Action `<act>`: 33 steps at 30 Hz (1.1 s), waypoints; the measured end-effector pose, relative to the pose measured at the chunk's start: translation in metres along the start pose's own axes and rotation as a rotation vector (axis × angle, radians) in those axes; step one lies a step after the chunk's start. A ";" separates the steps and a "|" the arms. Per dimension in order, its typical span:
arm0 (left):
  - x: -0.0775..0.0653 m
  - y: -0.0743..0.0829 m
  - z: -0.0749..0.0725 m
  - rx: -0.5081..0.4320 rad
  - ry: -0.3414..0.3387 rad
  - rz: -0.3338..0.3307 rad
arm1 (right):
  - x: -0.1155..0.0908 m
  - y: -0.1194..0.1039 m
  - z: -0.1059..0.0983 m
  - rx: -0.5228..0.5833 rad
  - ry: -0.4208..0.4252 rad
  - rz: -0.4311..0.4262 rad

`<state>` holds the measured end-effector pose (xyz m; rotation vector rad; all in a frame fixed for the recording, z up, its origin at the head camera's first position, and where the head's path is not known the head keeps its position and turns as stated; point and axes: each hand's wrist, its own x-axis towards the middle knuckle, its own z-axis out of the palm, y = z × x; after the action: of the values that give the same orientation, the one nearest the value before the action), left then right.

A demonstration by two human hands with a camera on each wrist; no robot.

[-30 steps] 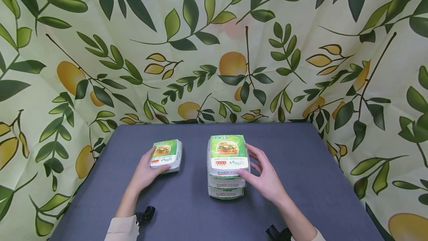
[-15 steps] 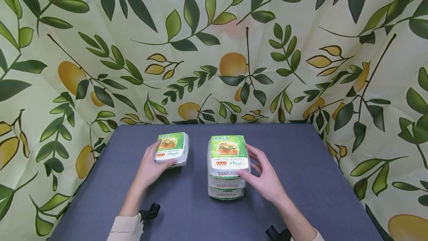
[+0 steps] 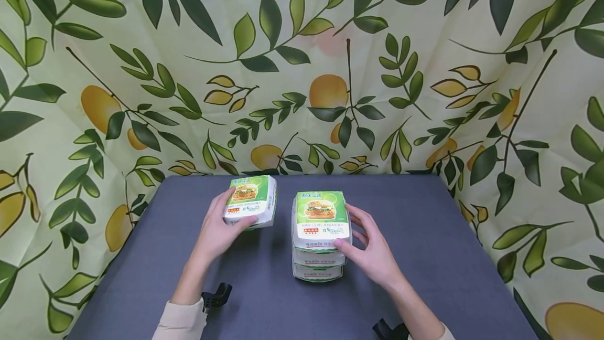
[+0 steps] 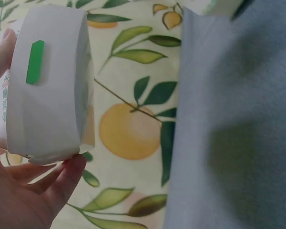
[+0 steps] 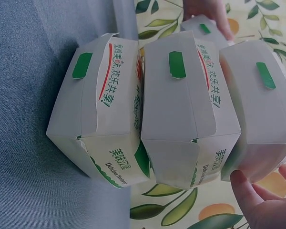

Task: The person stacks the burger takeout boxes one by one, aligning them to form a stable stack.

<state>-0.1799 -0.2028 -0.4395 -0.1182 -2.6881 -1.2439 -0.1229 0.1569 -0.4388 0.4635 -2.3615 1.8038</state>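
Note:
My left hand (image 3: 217, 235) grips a white and green burger box (image 3: 250, 197) by its left side, thumb at the near edge. In the left wrist view that burger box (image 4: 50, 90) is raised off the table, its white side with a green tab showing. Right of it stands a stack of three like boxes. My right hand (image 3: 376, 256) holds the right side of the top box (image 3: 323, 219), thumb at its near corner. Under it sit the middle box (image 5: 181, 109) and the bottom box (image 5: 100, 90). Some right fingers are partly hidden behind the top box.
A blue-grey cloth covers the table (image 3: 415, 214). Behind and beside it hangs a leaf and fruit print cloth (image 3: 283, 77). Dark wrist camera mounts (image 3: 218, 295) sit at both wrists.
My left hand has lifted its burger box and carried it rightward and away from me, nearer the stack. The right hand and the stack have stayed in place.

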 end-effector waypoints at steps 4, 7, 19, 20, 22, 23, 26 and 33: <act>-0.001 0.010 -0.002 -0.037 0.005 0.000 | 0.000 0.000 0.000 -0.001 0.000 0.006; -0.001 0.018 -0.005 -0.072 0.009 0.009 | 0.000 -0.001 0.000 -0.004 -0.001 0.017; -0.004 0.046 -0.011 -0.112 0.057 0.087 | 0.000 -0.002 0.000 0.007 -0.005 0.012; -0.004 0.048 -0.012 -0.116 0.062 0.093 | 0.001 -0.002 0.000 0.006 -0.004 0.012; -0.004 0.053 -0.012 -0.125 0.071 0.105 | 0.001 -0.002 -0.001 0.002 -0.002 0.014; -0.005 0.056 -0.012 -0.131 0.076 0.111 | 0.001 -0.002 -0.001 0.000 -0.002 0.014; -0.006 0.063 -0.013 -0.149 0.086 0.127 | 0.001 -0.002 -0.001 -0.002 0.001 0.015; -0.012 0.081 -0.009 -0.189 0.091 0.173 | 0.000 -0.002 -0.001 -0.001 0.005 0.012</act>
<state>-0.1553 -0.1572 -0.3756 -0.3040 -2.4213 -1.4093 -0.1228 0.1574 -0.4368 0.4453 -2.3666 1.8062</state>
